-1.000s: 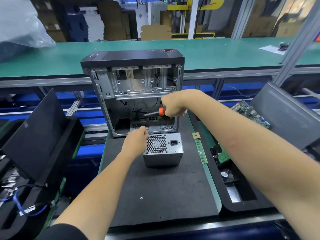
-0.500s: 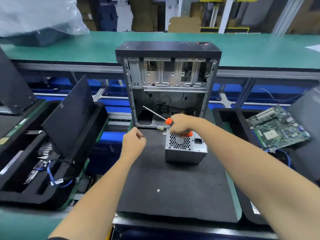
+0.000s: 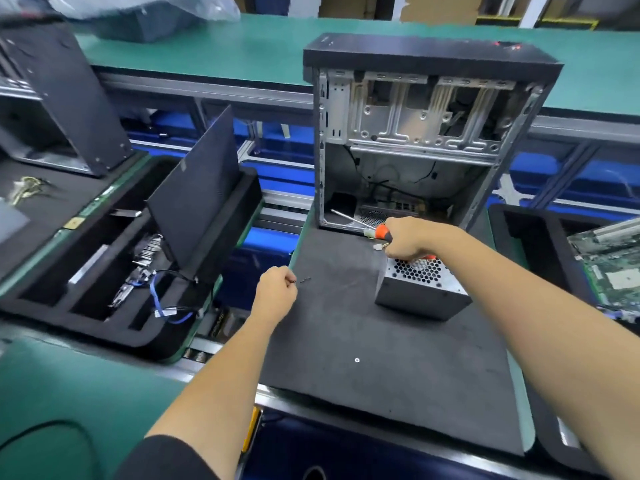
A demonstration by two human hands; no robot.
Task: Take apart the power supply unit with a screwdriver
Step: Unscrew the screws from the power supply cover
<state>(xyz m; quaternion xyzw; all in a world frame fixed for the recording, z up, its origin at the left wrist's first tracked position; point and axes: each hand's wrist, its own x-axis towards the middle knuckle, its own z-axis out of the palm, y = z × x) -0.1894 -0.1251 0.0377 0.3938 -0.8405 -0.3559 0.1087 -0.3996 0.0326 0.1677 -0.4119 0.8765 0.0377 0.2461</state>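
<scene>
Work station, one person, two bare hands. Power supply unit (image 3: 420,289): grey metal box with a honeycomb vent on top, sitting on the dark foam mat (image 3: 381,358) toward its right side, just in front of the opened computer case (image 3: 415,140). Right hand (image 3: 410,239): grip closed round the orange handle of a screwdriver (image 3: 360,225), hand resting over the unit's far top edge, shaft pointing left and away toward the case floor. Left hand (image 3: 275,294): fingers curled at the mat's left edge, a small dark item at the fingertips, probably a screw, though too small to tell for certain; a second dark speck (image 3: 305,280) lies on the mat just beside it. One pale screw (image 3: 357,360) lies alone nearer the mat's front. Computer case: upright, side open, bare metal drive cage above, loose black cables and a perforated panel low inside. Left foam tray (image 3: 86,327): black, divided into compartments; holds metal brackets and a blue cable (image 3: 157,299), with a black panel (image 3: 197,181) propped upright against its far side. Right foam tray (image 3: 519,223): black, holds a green circuit board (image 3: 609,268), partly cut off by the frame edge. All stand on a green table (image 3: 52,393).
</scene>
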